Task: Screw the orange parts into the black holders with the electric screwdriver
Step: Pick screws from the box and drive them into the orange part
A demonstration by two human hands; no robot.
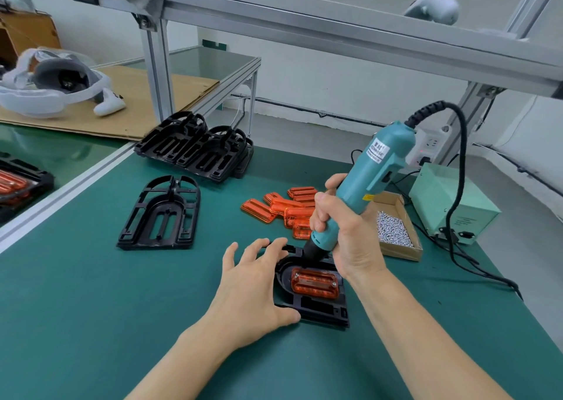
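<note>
On the green worktop point(91, 293), the black holder point(316, 308) is lying near centre with the orange part point(315, 284) seated in it. The left hand point(253, 290) is bracing the holder's left edge with fingers spread wide. The right hand point(344, 232) is gripping the electric screwdriver point(365, 186), tilted, tip at the part's far-left corner. Tilted like this, the bit is risking slipping off and scarring the plastic, or driving the screw crooked.

We are reaching both bare forearms forward. Left grip point(253, 280) is lying palm down, fingers spread and nearly straight, thumb stretched right. Right grip point(344, 232) is curling tight, wrist bent, knuckles turned left.
</note>
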